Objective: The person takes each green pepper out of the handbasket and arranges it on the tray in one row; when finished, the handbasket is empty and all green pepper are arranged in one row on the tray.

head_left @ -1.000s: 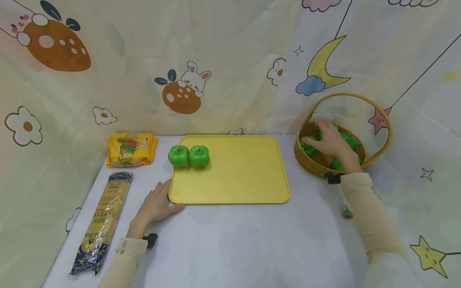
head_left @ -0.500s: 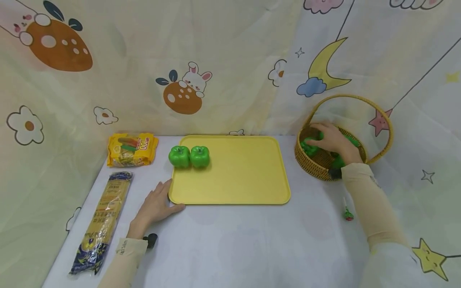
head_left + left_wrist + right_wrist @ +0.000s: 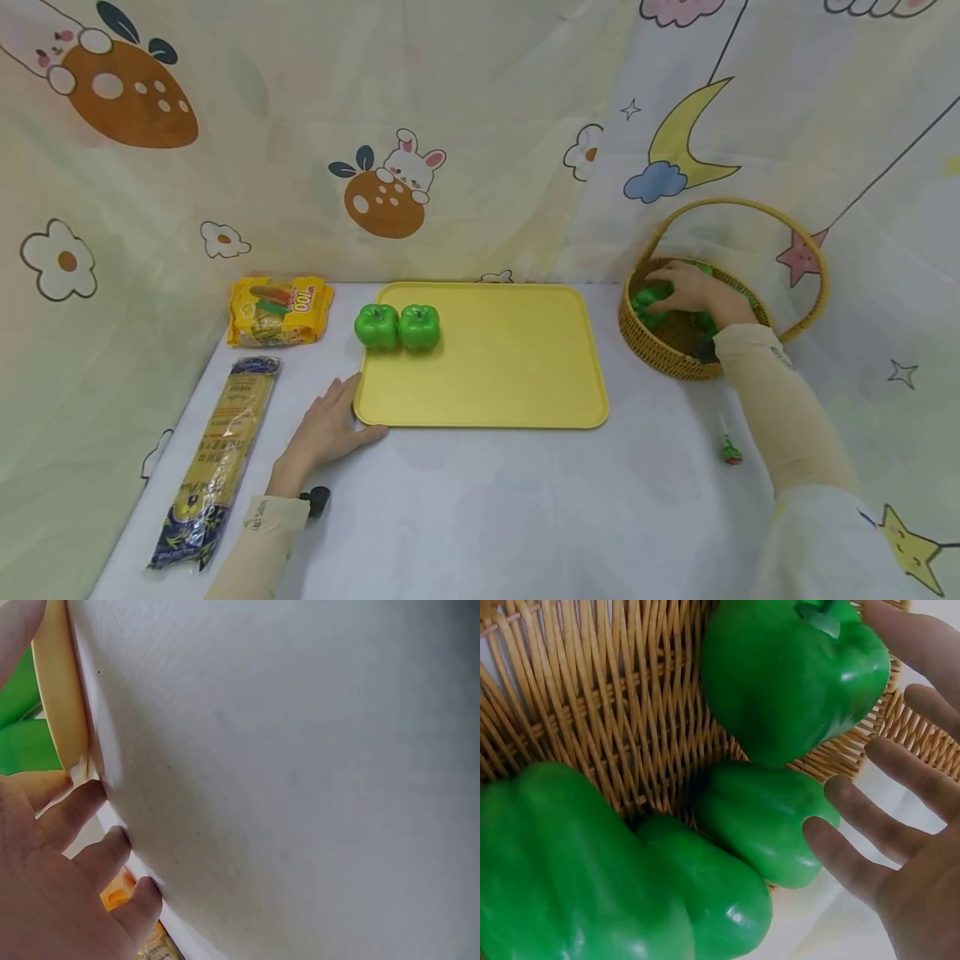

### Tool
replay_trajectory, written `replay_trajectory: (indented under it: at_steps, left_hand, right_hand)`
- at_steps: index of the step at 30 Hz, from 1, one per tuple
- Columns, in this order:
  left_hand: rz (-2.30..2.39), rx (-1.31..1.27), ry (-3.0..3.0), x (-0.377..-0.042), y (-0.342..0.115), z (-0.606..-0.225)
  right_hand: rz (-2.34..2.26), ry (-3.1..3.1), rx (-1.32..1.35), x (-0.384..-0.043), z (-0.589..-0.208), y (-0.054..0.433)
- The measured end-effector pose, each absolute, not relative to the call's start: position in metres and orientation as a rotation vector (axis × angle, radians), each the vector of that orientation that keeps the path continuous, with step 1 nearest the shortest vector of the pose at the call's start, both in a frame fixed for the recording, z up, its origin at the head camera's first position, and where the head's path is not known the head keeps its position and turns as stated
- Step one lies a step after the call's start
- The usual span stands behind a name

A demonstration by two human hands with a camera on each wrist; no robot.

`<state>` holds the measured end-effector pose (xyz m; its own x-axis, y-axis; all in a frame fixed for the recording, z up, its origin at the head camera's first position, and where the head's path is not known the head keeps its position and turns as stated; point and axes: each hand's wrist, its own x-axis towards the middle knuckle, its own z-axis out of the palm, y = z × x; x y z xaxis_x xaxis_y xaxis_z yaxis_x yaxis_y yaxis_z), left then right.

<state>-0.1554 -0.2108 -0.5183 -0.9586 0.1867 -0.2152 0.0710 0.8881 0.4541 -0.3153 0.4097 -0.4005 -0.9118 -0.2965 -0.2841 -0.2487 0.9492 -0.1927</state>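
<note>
My right hand [image 3: 686, 290] reaches into a round wicker basket [image 3: 663, 357] with a tall handle. In the right wrist view its fingers are spread beside a green bell pepper [image 3: 795, 682], with the thumb close to the pepper's stem end. Several more green peppers, one of them a smaller pepper [image 3: 761, 817] by the fingertips, lie in the basket. My left hand [image 3: 322, 429] rests at the near left corner of a yellow tray [image 3: 510, 367], fingers extended along its edge. On the tray's far left stand two green bell peppers, a left pepper [image 3: 377, 326] and a right pepper [image 3: 420, 327].
Left of the tray lie a yellow food packet [image 3: 279, 312] and a long clear packet [image 3: 217, 462] with blue ends. A small lollipop-like thing [image 3: 730, 452] in green and red lies in front of the basket. A printed cloth [image 3: 495, 183] hangs behind the table.
My right hand has shifted slightly lower within the basket, and its forearm has moved a little forward. The left hand and the tray peppers stay put. The head view has drifted slightly.
</note>
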Motion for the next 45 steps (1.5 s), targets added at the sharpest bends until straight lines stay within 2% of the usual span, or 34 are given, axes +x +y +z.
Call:
replay_trajectory:
  at_steps: [11, 34, 45]
  left_hand:
    - [0.662, 0.205, 2.814, -0.154, -0.209, -0.517]
    - [0.668, 0.179, 2.798, -0.154, -0.212, -0.519]
    - [0.660, 0.189, 2.804, -0.155, -0.211, -0.520]
  right_hand:
    - [-0.127, 2.695, -0.451, -0.321, -0.414, 0.408]
    - [-0.197, 2.745, -0.353, -0.315, -0.405, 0.417]
    - [-0.256, 2.809, -0.416, -0.313, -0.397, 0.426]
